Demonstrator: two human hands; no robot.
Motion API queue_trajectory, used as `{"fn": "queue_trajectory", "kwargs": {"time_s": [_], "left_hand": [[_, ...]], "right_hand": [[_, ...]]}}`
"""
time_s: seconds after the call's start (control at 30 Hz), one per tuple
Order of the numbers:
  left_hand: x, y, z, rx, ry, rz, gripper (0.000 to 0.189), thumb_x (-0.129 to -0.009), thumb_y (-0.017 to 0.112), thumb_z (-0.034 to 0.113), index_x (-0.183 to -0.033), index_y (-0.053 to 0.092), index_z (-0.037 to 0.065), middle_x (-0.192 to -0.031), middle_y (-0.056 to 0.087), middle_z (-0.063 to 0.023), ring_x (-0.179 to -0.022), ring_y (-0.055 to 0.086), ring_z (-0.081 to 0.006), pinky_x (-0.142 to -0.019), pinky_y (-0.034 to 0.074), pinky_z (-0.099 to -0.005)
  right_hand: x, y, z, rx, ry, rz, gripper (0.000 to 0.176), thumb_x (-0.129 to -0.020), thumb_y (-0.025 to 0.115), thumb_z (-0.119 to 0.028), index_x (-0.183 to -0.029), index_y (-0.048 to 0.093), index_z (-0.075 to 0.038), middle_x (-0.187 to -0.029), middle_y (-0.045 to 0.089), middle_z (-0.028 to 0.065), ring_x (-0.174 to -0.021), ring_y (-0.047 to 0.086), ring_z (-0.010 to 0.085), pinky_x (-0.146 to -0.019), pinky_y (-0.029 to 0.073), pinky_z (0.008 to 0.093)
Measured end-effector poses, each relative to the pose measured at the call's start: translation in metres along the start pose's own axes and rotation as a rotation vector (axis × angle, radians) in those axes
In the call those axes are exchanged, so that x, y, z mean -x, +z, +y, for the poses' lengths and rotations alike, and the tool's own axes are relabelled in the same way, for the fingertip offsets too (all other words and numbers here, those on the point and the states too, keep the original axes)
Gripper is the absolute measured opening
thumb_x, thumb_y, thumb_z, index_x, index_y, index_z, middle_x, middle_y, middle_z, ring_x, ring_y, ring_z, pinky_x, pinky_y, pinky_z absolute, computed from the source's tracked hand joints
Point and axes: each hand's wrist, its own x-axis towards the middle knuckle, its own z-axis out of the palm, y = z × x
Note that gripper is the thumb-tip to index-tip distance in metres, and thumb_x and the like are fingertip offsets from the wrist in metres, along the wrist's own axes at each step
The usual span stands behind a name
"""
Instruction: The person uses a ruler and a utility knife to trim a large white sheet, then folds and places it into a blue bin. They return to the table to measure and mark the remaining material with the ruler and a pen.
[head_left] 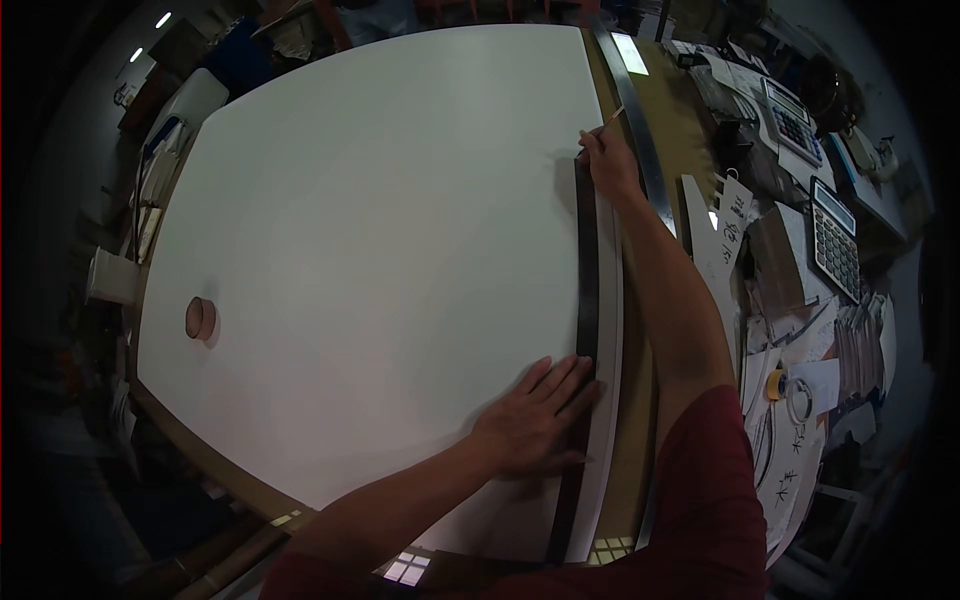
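A large white sheet [400, 220] covers most of the table. Along its right side lies a long dark straightedge [587, 270], running from near to far. My left hand [530, 420] is spread flat, its fingertips resting on the near part of the straightedge and the palm over the sheet. At the straightedge's far end, my right hand [608, 160] is closed around a thin pencil-like stick [615, 116], which slants up and to the right. The stick's exact kind is too small to make out.
A brown tape roll [201, 318] stands on the sheet's left part. Right of the sheet, a metal strip [645, 130] lies on the brown tabletop [630, 400]. Farther right are two calculators [835, 240], papers [800, 480] and a yellow tape roll [776, 384].
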Motion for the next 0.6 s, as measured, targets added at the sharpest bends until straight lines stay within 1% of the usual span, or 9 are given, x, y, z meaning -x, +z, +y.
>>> {"fn": "queue_trajectory", "kwargs": {"time_s": [0.33, 0.43, 0.5, 0.6], "left_hand": [[0.000, 0.001, 0.000, -0.003, 0.004, 0.010, 0.093, -0.094, 0.060, 0.063, -0.160, 0.035, 0.003, -0.168, 0.026, -0.0256, -0.157, 0.023, -0.0390, -0.129, 0.016, -0.0514], [0.000, 0.001, 0.000, -0.013, 0.003, 0.005, 0.093, -0.094, 0.060, 0.064, -0.160, 0.035, 0.004, -0.168, 0.026, -0.0254, -0.158, 0.023, -0.0386, -0.129, 0.016, -0.0513], [-0.001, 0.001, 0.000, -0.016, 0.001, 0.005, 0.093, -0.094, 0.060, 0.064, -0.160, 0.035, 0.004, -0.168, 0.026, -0.0252, -0.158, 0.023, -0.0382, -0.129, 0.016, -0.0512], [0.000, 0.001, 0.001, -0.020, -0.003, 0.005, 0.093, -0.094, 0.060, 0.065, -0.160, 0.035, 0.004, -0.168, 0.026, -0.0252, -0.158, 0.023, -0.0381, -0.129, 0.016, -0.0512]], "right_hand": [[0.000, -0.001, -0.003, 0.004, 0.022, -0.037, 0.030, -0.105, 0.062, -0.033, -0.098, 0.070, -0.005, -0.076, 0.069, 0.0038, -0.072, 0.065, 0.0138, -0.070, 0.050, 0.0314], [-0.002, 0.001, 0.002, -0.008, 0.013, -0.039, 0.030, -0.106, 0.061, -0.033, -0.098, 0.069, -0.005, -0.075, 0.068, 0.0046, -0.071, 0.065, 0.0153, -0.070, 0.050, 0.0317], [-0.004, 0.002, 0.006, 0.091, -0.066, 0.019, 0.030, -0.106, 0.060, -0.032, -0.096, 0.068, -0.005, -0.075, 0.067, 0.0056, -0.070, 0.065, 0.0173, -0.068, 0.050, 0.0326], [-0.009, 0.004, 0.020, 0.127, -0.085, 0.068, 0.030, -0.106, 0.059, -0.030, -0.096, 0.067, -0.004, -0.075, 0.067, 0.0067, -0.069, 0.065, 0.0195, -0.069, 0.051, 0.0347]]}}
